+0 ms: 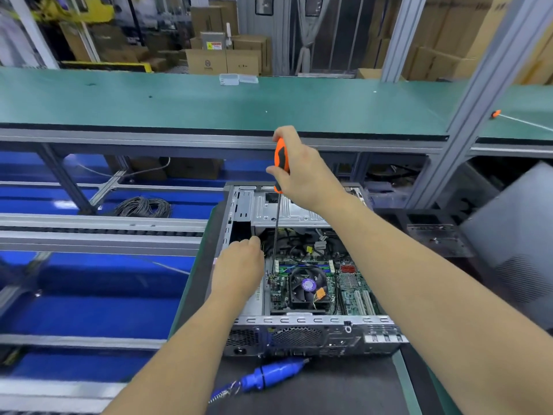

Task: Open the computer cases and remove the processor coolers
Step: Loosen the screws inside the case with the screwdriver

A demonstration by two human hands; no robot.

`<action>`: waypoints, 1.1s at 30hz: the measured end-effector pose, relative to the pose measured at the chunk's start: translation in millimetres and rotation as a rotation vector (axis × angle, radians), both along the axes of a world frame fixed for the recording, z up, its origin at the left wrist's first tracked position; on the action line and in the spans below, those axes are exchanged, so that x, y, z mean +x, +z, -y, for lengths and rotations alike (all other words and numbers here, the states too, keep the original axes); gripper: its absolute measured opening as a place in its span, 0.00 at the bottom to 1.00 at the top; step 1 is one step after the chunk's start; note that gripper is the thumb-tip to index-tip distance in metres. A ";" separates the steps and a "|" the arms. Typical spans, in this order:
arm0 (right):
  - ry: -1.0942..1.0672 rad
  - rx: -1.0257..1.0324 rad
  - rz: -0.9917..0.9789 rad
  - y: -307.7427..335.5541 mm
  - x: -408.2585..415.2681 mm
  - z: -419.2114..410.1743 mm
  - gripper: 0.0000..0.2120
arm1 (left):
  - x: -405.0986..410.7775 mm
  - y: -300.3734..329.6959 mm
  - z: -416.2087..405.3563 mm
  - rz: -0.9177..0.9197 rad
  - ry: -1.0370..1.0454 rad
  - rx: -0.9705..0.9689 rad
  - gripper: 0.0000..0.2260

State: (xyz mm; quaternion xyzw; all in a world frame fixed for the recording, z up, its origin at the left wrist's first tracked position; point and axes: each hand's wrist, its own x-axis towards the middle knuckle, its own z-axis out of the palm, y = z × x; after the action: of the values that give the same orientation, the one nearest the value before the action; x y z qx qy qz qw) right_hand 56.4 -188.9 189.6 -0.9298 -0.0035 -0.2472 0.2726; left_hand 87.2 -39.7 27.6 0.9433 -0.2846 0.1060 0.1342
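Observation:
An opened desktop computer case (311, 327) lies flat on the bench in front of me, its motherboard exposed. The processor cooler (308, 287), a black fan with a purple hub label, sits in the middle of the board. My right hand (302, 172) grips the orange-and-black handle of a long screwdriver (280, 157). Its thin shaft runs straight down to the board just left of the cooler. My left hand (239, 265) rests at the case's left wall, with its fingers by the shaft; the fingertips are hidden.
A blue electric screwdriver (272, 374) on a coiled cord lies on the dark mat before the case. A grey side panel (514, 235) leans at the right. A green bench (209, 100) spans the back. Blue conveyor sections and a cable coil (143, 206) lie left.

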 end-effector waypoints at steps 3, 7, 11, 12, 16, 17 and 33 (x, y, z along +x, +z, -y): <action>-0.011 0.001 -0.017 -8.2 2.8 1.5 0.18 | 3.6 -0.9 0.2 -0.016 -0.010 0.029 0.09; -0.032 0.005 -0.018 -17.7 5.6 5.2 0.18 | 7.4 -1.2 0.1 -0.035 -0.038 0.031 0.08; -0.041 0.037 -0.028 -22.1 4.5 7.2 0.18 | 8.3 -2.1 -0.7 -0.023 -0.049 0.047 0.07; -0.043 0.042 -0.027 -21.9 4.2 8.0 0.18 | 8.5 -2.6 -0.7 -0.023 -0.047 0.047 0.06; -0.047 0.036 -0.037 -18.9 2.5 9.9 0.18 | 9.4 -3.6 0.2 -0.021 -0.048 0.044 0.06; -0.046 0.032 -0.042 -17.8 1.8 10.3 0.18 | 9.4 -3.4 0.5 -0.026 -0.052 0.043 0.06; 0.206 -0.074 -0.235 1.2 -7.6 -7.0 0.17 | 6.3 -2.7 0.0 -0.001 -0.051 0.027 0.10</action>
State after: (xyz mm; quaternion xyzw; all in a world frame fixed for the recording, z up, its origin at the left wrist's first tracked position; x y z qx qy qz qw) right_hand 48.8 -181.9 190.7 -0.9565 -0.0762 -0.1072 0.2605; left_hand 93.5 -39.7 24.9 0.9374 -0.3100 0.0983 0.1244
